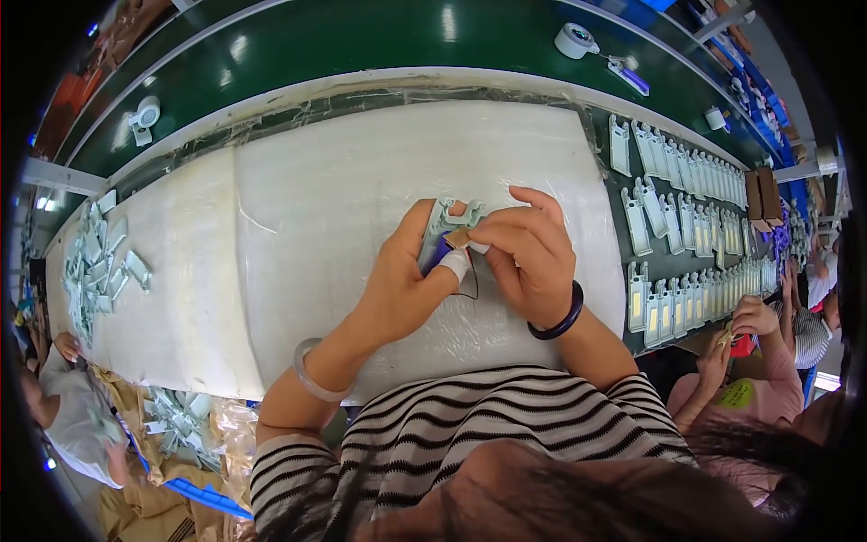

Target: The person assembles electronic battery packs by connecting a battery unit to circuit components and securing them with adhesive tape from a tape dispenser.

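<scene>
My left hand [397, 285] is closed around a pale green plastic housing [441, 221] with a forked upper end, held over the middle of the table. A white wrap [456, 263] covers the tip of my left thumb, which presses on the housing's face. Beside that thumb a purple part [438, 254] shows inside the housing, and a small tan piece [458, 238] lies against it. A thin dark wire [476, 287] loops out below. My right hand [537, 253] is pinched at the edge of the tan piece; a small white bit shows at its fingertips, too small to name.
A white sheet [325, 181] covers the table. Loose pale green parts [95, 262] are heaped at the far left, and rows of similar housings [695, 303] line the right. Behind runs a green conveyor belt [361, 41] carrying small devices. Co-workers sit at both sides.
</scene>
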The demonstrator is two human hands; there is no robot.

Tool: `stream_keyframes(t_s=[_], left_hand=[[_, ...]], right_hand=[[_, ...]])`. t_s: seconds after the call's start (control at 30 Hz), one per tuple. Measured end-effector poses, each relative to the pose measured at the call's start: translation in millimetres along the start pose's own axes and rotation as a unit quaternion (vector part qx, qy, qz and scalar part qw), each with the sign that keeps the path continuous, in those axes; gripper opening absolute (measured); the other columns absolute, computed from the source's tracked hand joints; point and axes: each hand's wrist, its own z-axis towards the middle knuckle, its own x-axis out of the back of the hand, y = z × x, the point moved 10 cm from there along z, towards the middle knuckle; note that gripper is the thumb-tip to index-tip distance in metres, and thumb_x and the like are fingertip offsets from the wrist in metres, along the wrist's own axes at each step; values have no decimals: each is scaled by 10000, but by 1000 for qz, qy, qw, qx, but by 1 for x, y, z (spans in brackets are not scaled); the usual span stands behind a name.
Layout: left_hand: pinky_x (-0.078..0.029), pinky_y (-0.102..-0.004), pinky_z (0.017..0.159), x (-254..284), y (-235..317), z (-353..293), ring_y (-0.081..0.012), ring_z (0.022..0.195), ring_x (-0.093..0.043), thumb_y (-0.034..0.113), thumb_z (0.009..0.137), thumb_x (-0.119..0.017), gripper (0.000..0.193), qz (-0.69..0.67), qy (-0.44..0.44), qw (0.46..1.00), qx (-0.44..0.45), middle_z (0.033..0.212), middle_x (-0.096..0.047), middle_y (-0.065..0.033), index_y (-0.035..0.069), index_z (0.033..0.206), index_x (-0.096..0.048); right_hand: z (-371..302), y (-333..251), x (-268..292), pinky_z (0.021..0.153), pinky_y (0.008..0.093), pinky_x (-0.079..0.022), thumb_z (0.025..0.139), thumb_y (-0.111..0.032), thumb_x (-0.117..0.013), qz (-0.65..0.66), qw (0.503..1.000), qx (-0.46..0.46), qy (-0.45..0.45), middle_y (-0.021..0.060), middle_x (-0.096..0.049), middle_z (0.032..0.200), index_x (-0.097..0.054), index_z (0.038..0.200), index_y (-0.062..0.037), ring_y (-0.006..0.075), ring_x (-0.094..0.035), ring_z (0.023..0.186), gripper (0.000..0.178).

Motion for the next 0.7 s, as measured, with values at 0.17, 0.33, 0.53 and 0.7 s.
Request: stream_keyframes(t_s=[0.17, 0.33, 0.53, 0.7], left_hand=[[-456, -253, 638, 1, 6, -1, -93, 703, -527, 43, 825, -543, 407, 69, 4, 997, -39, 869, -581, -34, 22, 1221, -451], [-452, -263, 676, 1, 11, -4, -111, 735, -526, 52, 833, -537, 401, 139, -3, 989, -50, 872, -588, -40, 19, 1223, -451], [-457, -266, 724, -3, 15, -3, -134, 793, -545, 121, 884, -570, 387, 44, -44, 994, -89, 931, -599, -71, 0, 1236, -463], [-467, -281, 757, -5, 18, -4, -161, 829, -561, 184, 933, -568, 365, 99, -17, 990, -95, 980, -598, -87, -4, 1233, -477]], right_hand=[[1, -1, 0, 933, 426, -419, 644, 46, -675, -3, 1000, -5, 1, 33, -645, 850, -664, 927, -82, 186, -617, 778, 311], [2, -3, 0, 929, 423, -421, 640, 54, -673, -3, 1000, -4, 1, 32, -642, 847, -664, 927, -80, 186, -617, 769, 317], [4, 0, 0, 934, 423, -412, 646, 61, -672, 10, 1000, -13, -6, 21, -637, 836, -663, 917, -84, 179, -615, 758, 308], [4, -1, 0, 948, 429, -397, 644, 59, -677, 9, 1000, -12, -20, 13, -631, 822, -661, 915, -94, 172, -612, 741, 312]])
